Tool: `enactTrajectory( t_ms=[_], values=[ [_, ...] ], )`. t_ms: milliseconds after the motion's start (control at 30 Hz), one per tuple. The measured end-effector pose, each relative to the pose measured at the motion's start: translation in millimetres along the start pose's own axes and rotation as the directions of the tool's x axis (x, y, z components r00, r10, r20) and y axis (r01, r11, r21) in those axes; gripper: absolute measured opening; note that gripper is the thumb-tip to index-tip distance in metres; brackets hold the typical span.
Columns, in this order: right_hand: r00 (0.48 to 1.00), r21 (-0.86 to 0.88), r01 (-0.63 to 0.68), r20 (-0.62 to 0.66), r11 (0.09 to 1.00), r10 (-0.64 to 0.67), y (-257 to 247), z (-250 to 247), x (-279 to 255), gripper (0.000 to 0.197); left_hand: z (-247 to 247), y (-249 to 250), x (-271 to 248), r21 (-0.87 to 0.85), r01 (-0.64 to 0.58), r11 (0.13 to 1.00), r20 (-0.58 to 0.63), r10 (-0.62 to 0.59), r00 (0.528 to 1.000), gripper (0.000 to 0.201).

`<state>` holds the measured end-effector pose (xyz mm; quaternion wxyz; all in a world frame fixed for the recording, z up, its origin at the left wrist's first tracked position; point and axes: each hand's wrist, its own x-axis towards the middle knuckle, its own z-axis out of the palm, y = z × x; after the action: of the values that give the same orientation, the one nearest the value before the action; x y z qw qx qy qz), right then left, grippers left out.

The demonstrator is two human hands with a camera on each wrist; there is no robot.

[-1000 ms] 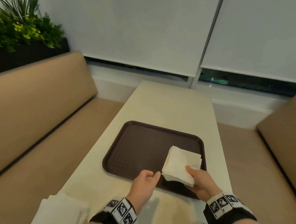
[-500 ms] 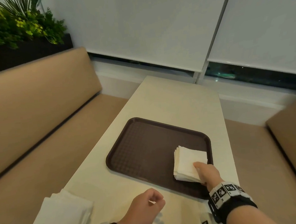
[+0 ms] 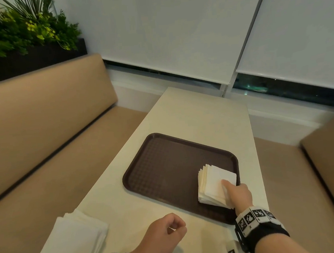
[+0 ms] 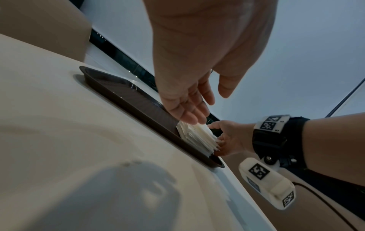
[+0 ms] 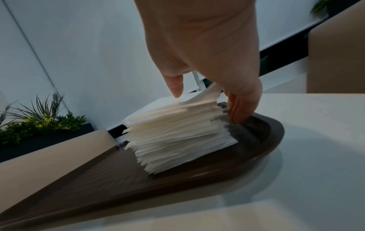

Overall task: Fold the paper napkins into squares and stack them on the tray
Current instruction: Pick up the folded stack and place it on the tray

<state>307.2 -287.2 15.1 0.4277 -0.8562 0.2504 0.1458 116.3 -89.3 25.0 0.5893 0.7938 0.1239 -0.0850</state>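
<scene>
A dark brown tray (image 3: 165, 166) lies on the cream table (image 3: 197, 120). A thick stack of folded white napkins (image 3: 213, 184) sits in the tray's near right corner. My right hand (image 3: 232, 191) holds it, thumb on top and fingers down its right side. In the right wrist view the fingertips (image 5: 241, 115) reach the tray (image 5: 197, 179) beside the stack (image 5: 177, 134), and the top napkin's corner curls up. My left hand (image 3: 166, 235) hovers over the table's near end, loosely curled and holding nothing. The left wrist view shows its fingers (image 4: 189, 115) relaxed.
A pile of unfolded white napkins (image 3: 71, 245) lies at the table's near left corner. Tan benches flank the table on the left (image 3: 45, 154) and right (image 3: 323, 174). A planter (image 3: 27, 37) tops the left backrest. Blinds cover the window behind.
My right hand carried the folded stack from above the tray's front edge down into the near right corner. My left hand let go of it and drew back over the table.
</scene>
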Motion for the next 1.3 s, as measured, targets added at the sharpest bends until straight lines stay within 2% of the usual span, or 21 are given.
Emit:
enactTrajectory(
  t_ms=[267, 400, 500, 567, 633, 700, 800, 867, 933, 967, 1033, 1133, 1233, 1300],
  values=[
    [0.999, 0.019, 0.012, -0.052, 1.000, -0.011, -1, -15, -5, 0.075, -10, 3, -15, -0.032, -0.073, 0.997, -0.015, 0.072, 0.997, 0.005],
    [0.999, 0.043, -0.005, -0.035, 0.999, 0.007, -1, -23, -9, 0.076, -17, 9, -26, -0.078, -0.079, 0.994, -0.009, 0.079, 0.997, 0.005],
    [0.999, 0.068, -0.003, -0.046, 0.998, 0.006, -3, -34, -21, 0.082, -27, 16, -39, -0.106, -0.067, 0.992, -0.004, 0.067, 0.998, 0.020],
    [0.986, 0.057, 0.066, -0.159, 0.996, -0.056, -7, -38, -35, 0.086, -37, 19, -48, -0.084, -0.083, 0.993, -0.026, 0.081, 0.996, 0.016],
    [0.939, 0.030, 0.209, -0.283, 0.977, -0.193, -16, -35, -62, 0.078, -55, 25, -56, -0.054, -0.109, 0.993, -0.069, 0.105, 0.992, 0.003],
    [0.893, 0.040, 0.369, -0.291, 0.929, -0.343, -28, -23, -105, 0.066, -83, 31, -60, -0.060, -0.123, 0.991, -0.149, 0.113, 0.982, 0.006],
    [0.842, 0.119, 0.539, -0.077, 0.834, -0.534, -34, 17, -176, 0.060, -129, 30, -63, -0.071, -0.103, 0.992, -0.273, 0.080, 0.959, 0.005],
    [0.811, 0.108, 0.553, 0.156, 0.826, -0.564, -26, 54, -216, 0.062, -155, 26, -63, -0.059, -0.088, 0.994, -0.328, 0.064, 0.943, 0.006],
    [0.794, 0.049, 0.500, 0.373, 0.865, -0.480, -13, 91, -250, 0.068, -177, 20, -66, -0.011, -0.065, 0.998, -0.392, 0.055, 0.918, 0.004],
    [0.787, 0.019, 0.454, 0.460, 0.891, -0.411, -7, 107, -265, 0.074, -187, 15, -66, 0.029, -0.039, 0.999, -0.413, 0.048, 0.909, 0.012],
    [0.766, -0.021, 0.318, 0.595, 0.948, -0.244, 4, 135, -283, 0.090, -204, -1, -70, 0.065, 0.053, 0.996, -0.401, -0.023, 0.916, 0.043],
    [0.730, -0.025, 0.104, 0.681, 0.994, -0.059, 15, 170, -287, 0.104, -220, -34, -76, 0.074, 0.256, 0.964, -0.316, -0.221, 0.923, 0.094],
    [0.731, -0.019, -0.013, 0.683, 1.000, 0.022, 18, 194, -284, 0.094, -225, -69, -72, 0.115, 0.462, 0.880, -0.261, -0.422, 0.868, 0.114],
    [0.739, 0.021, -0.072, 0.672, 0.997, 0.039, 21, 206, -282, 0.078, -223, -87, -67, 0.105, 0.523, 0.846, -0.237, -0.489, 0.839, 0.122]
  ],
)
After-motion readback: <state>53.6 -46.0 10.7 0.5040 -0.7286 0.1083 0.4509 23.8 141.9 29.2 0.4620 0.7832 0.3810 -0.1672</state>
